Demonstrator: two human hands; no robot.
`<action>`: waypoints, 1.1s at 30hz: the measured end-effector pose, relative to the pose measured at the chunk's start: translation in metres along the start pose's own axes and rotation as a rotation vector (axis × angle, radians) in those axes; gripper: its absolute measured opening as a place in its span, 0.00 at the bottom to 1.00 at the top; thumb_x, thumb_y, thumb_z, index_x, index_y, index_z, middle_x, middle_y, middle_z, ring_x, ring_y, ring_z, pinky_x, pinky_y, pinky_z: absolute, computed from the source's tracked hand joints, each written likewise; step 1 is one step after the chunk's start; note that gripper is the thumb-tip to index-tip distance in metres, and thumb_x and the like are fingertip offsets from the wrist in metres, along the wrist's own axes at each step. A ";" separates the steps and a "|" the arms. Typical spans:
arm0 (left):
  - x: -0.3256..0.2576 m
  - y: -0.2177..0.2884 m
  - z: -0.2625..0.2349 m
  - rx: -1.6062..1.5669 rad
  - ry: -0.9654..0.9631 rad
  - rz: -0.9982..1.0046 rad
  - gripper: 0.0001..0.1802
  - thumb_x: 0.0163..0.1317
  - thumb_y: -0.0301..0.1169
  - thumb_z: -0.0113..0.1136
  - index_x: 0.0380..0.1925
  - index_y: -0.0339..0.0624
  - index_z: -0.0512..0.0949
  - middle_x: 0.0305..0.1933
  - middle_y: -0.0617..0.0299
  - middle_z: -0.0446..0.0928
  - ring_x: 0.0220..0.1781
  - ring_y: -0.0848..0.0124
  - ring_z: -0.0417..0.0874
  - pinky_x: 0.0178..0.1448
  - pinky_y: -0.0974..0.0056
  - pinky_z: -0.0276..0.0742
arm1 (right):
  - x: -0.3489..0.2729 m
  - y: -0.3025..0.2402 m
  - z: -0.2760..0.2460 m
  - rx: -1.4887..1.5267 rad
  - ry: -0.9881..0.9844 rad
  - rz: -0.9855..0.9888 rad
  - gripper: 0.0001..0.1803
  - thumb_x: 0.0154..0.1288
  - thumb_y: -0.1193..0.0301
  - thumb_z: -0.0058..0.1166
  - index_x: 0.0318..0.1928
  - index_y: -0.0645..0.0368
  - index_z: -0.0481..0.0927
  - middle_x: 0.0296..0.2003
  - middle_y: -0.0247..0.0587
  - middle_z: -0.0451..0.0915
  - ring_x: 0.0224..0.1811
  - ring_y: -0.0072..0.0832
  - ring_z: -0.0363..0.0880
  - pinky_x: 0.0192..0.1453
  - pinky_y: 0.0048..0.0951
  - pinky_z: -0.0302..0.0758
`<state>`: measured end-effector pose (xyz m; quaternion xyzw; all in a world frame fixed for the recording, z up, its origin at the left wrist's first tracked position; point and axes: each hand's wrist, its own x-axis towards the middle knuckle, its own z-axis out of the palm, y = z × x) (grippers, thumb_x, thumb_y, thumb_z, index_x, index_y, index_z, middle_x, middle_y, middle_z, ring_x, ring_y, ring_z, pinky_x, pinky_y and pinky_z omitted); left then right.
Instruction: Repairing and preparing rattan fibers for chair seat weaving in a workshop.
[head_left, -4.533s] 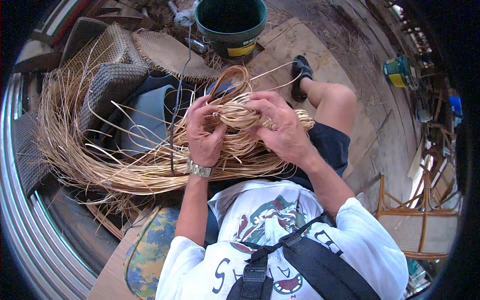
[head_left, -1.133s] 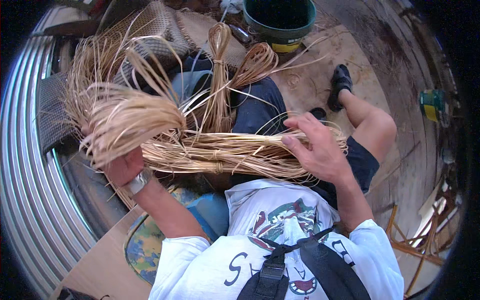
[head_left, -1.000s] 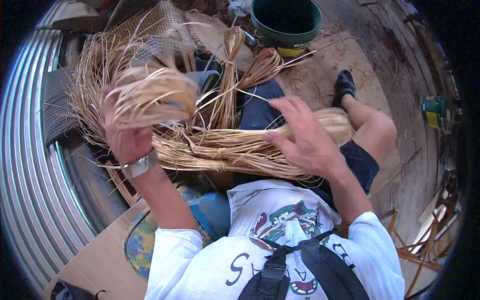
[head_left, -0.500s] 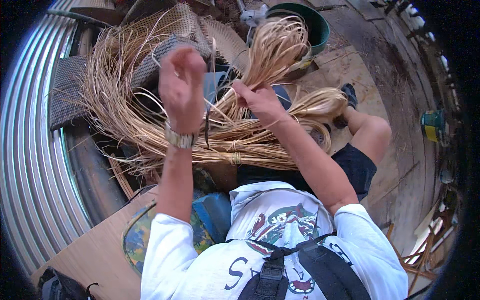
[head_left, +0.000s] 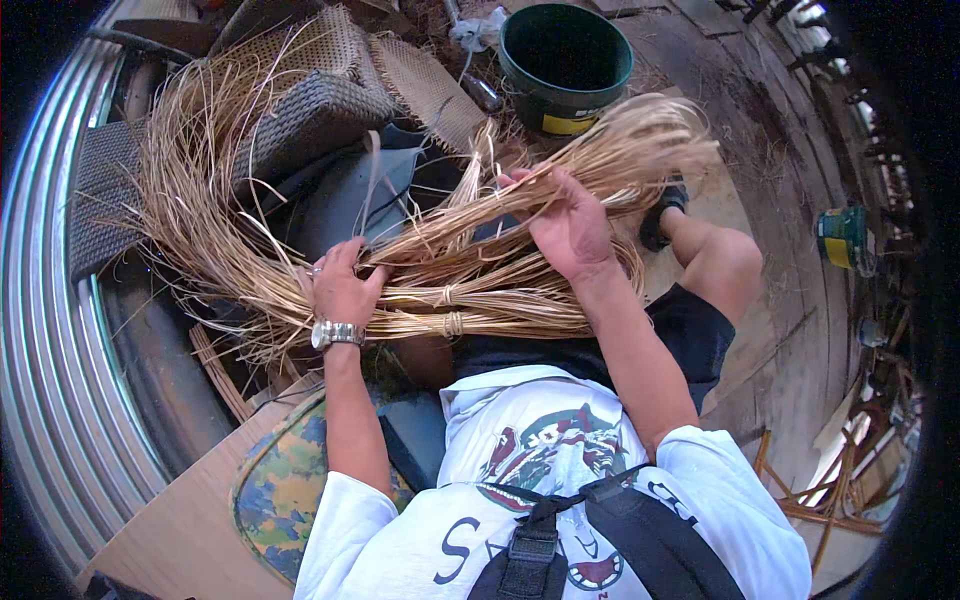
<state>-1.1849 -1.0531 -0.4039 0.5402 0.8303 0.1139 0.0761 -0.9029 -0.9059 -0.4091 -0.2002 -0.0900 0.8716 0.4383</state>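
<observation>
Across my lap lie tied bundles of long, pale cane strips point(head_left: 520, 320), bound with strips round their middles. Their loose ends sweep away to the far left in a wide curve. My right hand point(head_left: 572, 225) is closed round an upper bundle of cane strips point(head_left: 475, 215), whose looped, blurred end fans out beyond it to the right. At that bundle's left end, my left hand point(head_left: 343, 288), with a metal watch on the wrist, grips the strips with its fingers curled over them. Part of its grasp is hidden among the strands.
A green bucket point(head_left: 566, 62) stands beyond the bundles, and a smaller green pail point(head_left: 843, 240) sits at the far right. Woven panels point(head_left: 325, 115) lie at the far left, beside corrugated metal sheeting point(head_left: 60, 330). A camouflage-patterned cushion point(head_left: 285, 470) is by my left side.
My left hand has come down from the air onto the strips. The bundle in my right hand has swung from pointing away to lying rightward, uncovering the green bucket.
</observation>
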 end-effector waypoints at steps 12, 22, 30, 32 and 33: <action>-0.020 -0.009 0.008 -0.051 0.088 -0.017 0.15 0.53 0.41 0.70 0.39 0.50 0.80 0.42 0.61 0.81 0.45 0.59 0.81 0.69 0.45 0.59 | 0.000 0.026 0.031 0.153 0.155 0.040 0.36 0.58 0.53 0.69 0.62 0.55 0.70 0.54 0.45 0.72 0.60 0.41 0.69 0.70 0.51 0.64; -0.029 -0.004 0.001 -0.049 0.132 -0.027 0.35 0.48 0.42 0.74 0.58 0.50 0.74 0.52 0.60 0.81 0.56 0.58 0.79 0.74 0.40 0.54 | 0.025 0.080 0.066 -0.314 0.169 0.031 0.22 0.78 0.54 0.42 0.32 0.57 0.74 0.27 0.37 0.78 0.33 0.31 0.77 0.54 0.44 0.78; -0.032 -0.014 -0.009 0.132 -0.013 -0.125 0.41 0.45 0.49 0.76 0.59 0.49 0.73 0.60 0.61 0.77 0.67 0.56 0.70 0.77 0.33 0.40 | 0.003 -0.077 0.074 -0.337 0.249 -0.190 0.23 0.78 0.50 0.40 0.35 0.56 0.73 0.17 0.30 0.65 0.23 0.28 0.70 0.53 0.46 0.79; -0.032 -0.019 -0.005 0.147 -0.053 -0.154 0.39 0.46 0.53 0.74 0.58 0.50 0.76 0.61 0.62 0.78 0.68 0.56 0.69 0.78 0.33 0.38 | -0.001 -0.103 0.050 -0.587 0.063 0.102 0.23 0.78 0.50 0.42 0.41 0.58 0.74 0.16 0.29 0.64 0.22 0.28 0.70 0.53 0.49 0.80; -0.032 -0.023 -0.002 0.137 -0.105 -0.184 0.40 0.46 0.47 0.72 0.62 0.53 0.73 0.64 0.63 0.76 0.71 0.56 0.67 0.79 0.35 0.33 | -0.009 -0.125 0.051 -0.557 -0.075 0.186 0.21 0.78 0.53 0.44 0.46 0.61 0.76 0.18 0.30 0.65 0.27 0.26 0.72 0.56 0.43 0.77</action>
